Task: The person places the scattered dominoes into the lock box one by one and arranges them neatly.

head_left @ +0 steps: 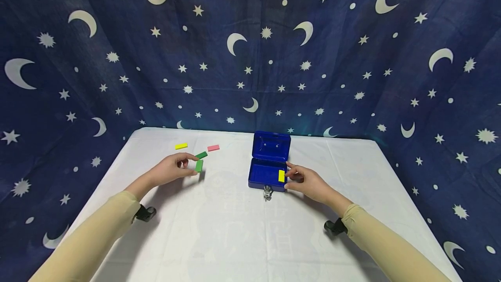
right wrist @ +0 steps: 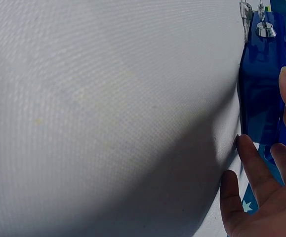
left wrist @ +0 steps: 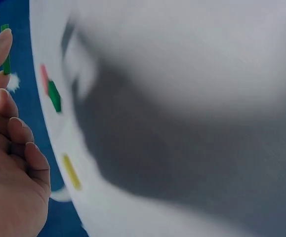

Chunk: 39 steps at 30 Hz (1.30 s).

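My left hand [head_left: 172, 169] pinches a light green block [head_left: 199, 166] between thumb and index finger, raised above the white table. The left wrist view also shows this green block [left wrist: 6, 49] edge-on at the fingertips. Close behind lies a darker green block [head_left: 201, 155]. My right hand [head_left: 309, 182] rests against the right side of an open blue metal box [head_left: 260, 184], thumb near the front corner, other fingers loosely spread. A yellow block [head_left: 281, 176] is at the box's right side, inside it. In the right wrist view the blue box [right wrist: 264, 94] stands beside the thumb.
A pink block [head_left: 213, 148] and another yellow block [head_left: 181, 146] lie at the back left of the white table [head_left: 227, 238]. Keys [head_left: 268, 193] hang from the box's front lock. Dark blue cloth [head_left: 258, 108] with moons and stars surrounds the table's back and sides.
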{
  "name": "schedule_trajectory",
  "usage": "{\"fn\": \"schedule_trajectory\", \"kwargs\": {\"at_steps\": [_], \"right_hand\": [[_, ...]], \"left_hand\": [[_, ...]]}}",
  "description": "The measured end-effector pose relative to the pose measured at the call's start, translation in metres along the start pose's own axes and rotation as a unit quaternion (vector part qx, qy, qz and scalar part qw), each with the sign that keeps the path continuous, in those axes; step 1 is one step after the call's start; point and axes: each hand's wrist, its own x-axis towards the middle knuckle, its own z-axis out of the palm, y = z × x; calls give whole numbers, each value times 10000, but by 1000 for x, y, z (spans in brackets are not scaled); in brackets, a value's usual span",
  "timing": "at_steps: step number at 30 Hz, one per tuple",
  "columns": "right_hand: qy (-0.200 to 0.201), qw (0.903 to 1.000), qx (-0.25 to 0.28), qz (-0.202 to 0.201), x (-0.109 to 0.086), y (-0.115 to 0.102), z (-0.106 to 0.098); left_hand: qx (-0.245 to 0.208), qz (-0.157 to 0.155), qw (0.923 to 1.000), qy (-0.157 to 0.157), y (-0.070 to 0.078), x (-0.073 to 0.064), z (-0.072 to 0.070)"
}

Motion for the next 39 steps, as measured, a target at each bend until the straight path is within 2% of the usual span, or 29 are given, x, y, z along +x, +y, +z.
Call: {"fn": "schedule_trajectory", "kwargs": {"at_steps": [5,16,26,39], "right_hand": [[-8,10000,18,-57,0,1,0],[18,9999,11,-161,0,4,-1],[-1,9999,-59,-110,-1,1,-1],[10,9999,-42,-112,-1,2,-1]], "left_hand": [[-148,129,9997,-159,21,12,8],[-70,507,9980,-382,68,36,33],[315,799,9945,-606,100,60,60],[1076,860,9878,-732,128,84,93]]}}
